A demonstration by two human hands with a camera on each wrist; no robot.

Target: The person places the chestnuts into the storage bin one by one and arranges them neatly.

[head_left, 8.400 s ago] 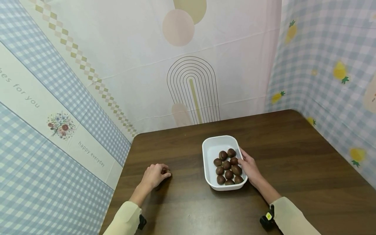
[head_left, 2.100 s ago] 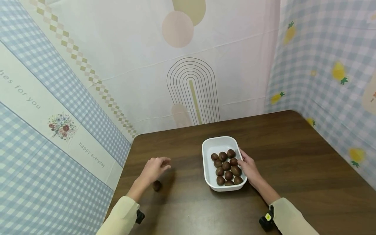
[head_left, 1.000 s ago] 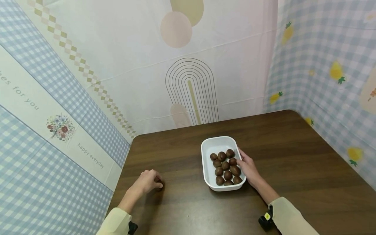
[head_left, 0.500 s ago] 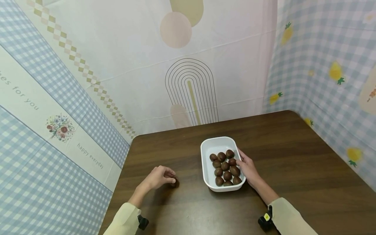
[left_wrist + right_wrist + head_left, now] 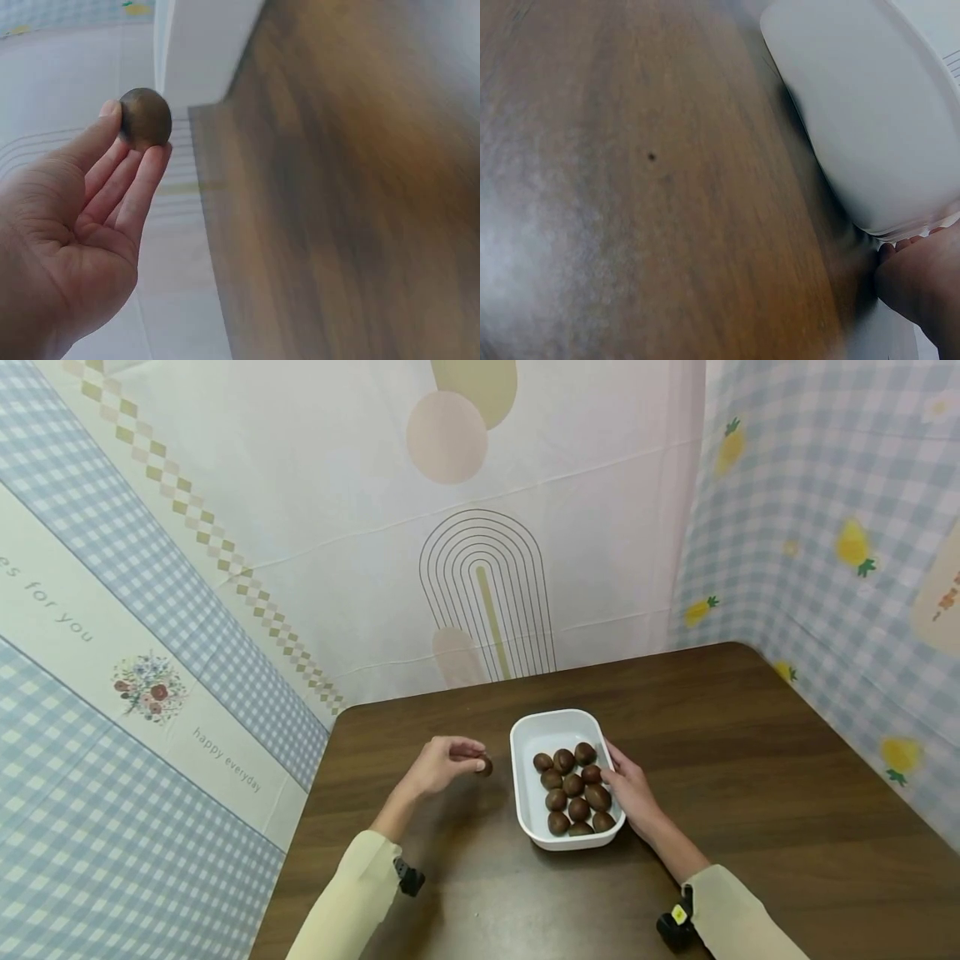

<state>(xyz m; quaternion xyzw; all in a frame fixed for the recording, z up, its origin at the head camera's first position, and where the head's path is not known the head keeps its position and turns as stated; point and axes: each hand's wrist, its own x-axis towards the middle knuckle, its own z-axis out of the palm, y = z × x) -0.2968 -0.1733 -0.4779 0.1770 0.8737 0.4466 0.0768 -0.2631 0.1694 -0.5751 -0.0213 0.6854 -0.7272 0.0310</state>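
Observation:
Thumb and fingertips of my left hand (image 5: 438, 766) pinch a smooth, round, dark-brown chestnut-like nut (image 5: 485, 766) in the air, just left of the white tray (image 5: 529, 810). The left wrist view shows the nut (image 5: 146, 118) held at the fingertips with the palm otherwise bare. Several similar brown nuts (image 5: 573, 785) lie in one layer in the tray, mostly toward its near and right side. My right hand (image 5: 632, 789) grips the tray's right wall, thumb over the rim; its other fingers are partly hidden behind the wall.
The tray stands mid-table on a dark wooden table (image 5: 720, 735) with rounded far corners. Behind the table hangs a pale patterned cloth (image 5: 360, 602); blue checked cloths close in the left and right sides.
Since 8.4 s ago another nut has come to lie in the tray's left part. My left hand has lifted a further nut from the table and moved right toward the tray. My right hand stays put.

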